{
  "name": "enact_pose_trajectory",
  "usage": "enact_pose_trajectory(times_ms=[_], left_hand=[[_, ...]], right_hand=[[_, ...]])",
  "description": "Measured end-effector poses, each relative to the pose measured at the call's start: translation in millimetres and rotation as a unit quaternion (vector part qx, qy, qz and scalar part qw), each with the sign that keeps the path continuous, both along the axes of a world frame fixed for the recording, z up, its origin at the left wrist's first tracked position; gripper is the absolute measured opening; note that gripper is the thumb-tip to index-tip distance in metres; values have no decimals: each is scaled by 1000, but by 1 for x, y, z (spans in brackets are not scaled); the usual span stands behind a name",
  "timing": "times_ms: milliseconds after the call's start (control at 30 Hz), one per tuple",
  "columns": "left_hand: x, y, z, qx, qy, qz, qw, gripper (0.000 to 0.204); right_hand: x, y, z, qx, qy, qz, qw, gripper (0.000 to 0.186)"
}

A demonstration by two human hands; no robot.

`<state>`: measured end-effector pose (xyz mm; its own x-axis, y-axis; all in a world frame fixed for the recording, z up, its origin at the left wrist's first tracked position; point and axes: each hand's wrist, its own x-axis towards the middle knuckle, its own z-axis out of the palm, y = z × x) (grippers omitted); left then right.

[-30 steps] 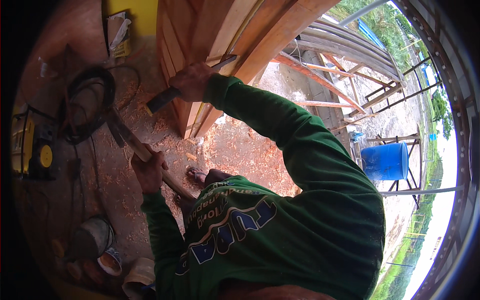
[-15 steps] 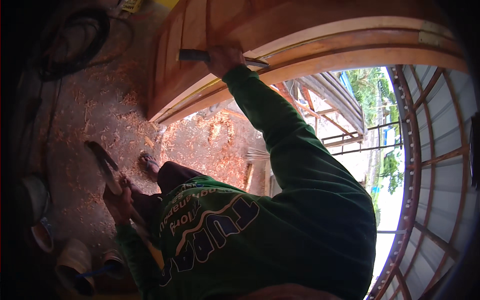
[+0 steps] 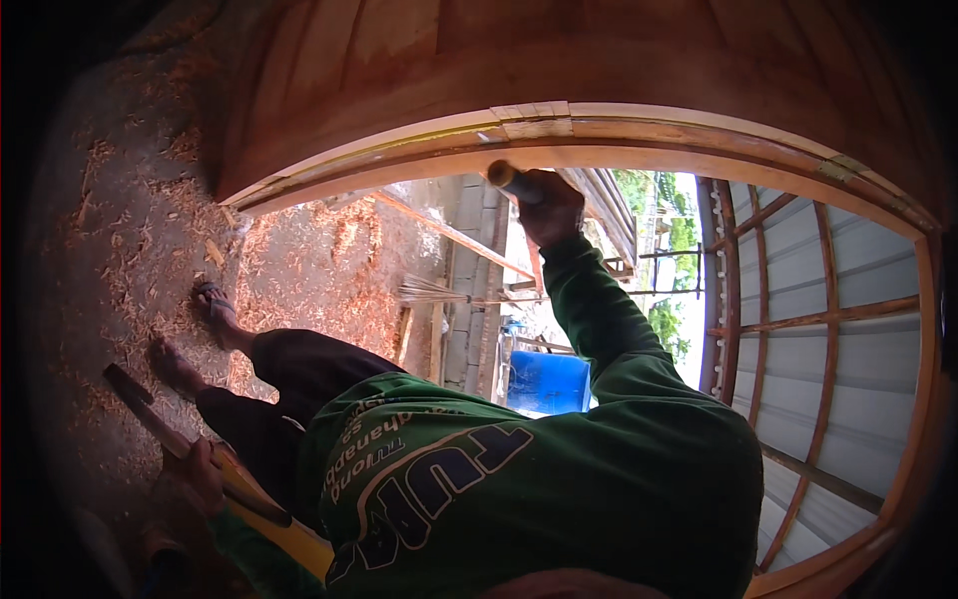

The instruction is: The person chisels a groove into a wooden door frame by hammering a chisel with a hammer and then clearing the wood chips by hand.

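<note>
My right hand (image 3: 551, 208), reaching out past the wooden frame, is closed around a chisel (image 3: 521, 187) with a dark handle. The round, pale end of that handle points toward the frame's edge, and its blade cannot be made out. At the lower left my left hand (image 3: 205, 477) grips what looks like a hammer (image 3: 165, 431) with a dark head and a long handle. A large reddish-brown wooden door (image 3: 479, 70) crosses the top. Along its edge runs a pale strip with a small rectangular patch (image 3: 534, 120), close to the chisel.
Wood shavings (image 3: 329, 270) litter the floor around my feet (image 3: 215, 309). A blue container (image 3: 549, 381) and a twig broom (image 3: 429, 290) are beyond the frame. A yellow surface (image 3: 264, 509) lies by my left hand. Corrugated metal sheeting (image 3: 868, 389) is on the right.
My right hand has moved right and down, taking the chisel off the door edge and turning it. My left hand with the hammer is lower and further left. The view has shifted along the door.
</note>
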<state>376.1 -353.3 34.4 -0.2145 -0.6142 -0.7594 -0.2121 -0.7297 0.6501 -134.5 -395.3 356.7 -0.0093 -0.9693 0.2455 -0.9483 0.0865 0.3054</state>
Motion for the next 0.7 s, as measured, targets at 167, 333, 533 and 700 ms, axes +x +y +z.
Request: enact_pose_trajectory(times_ms=[167,333,533,700], left_hand=[[-16,5,-58,-21,26,-16,999,23],[-40,6,-90,-3,90,79,993,26],[-41,18,-131,-16,79,66,995,39],[-45,20,-156,-29,72,59,995,45]], right_hand=[[-48,-8,50,-128,149,-199,960,29],[-53,-35,63,-152,119,-225,955,37],[-49,-45,43,-194,91,-215,953,39],[-61,-43,38,-246,117,-146,951,37]])
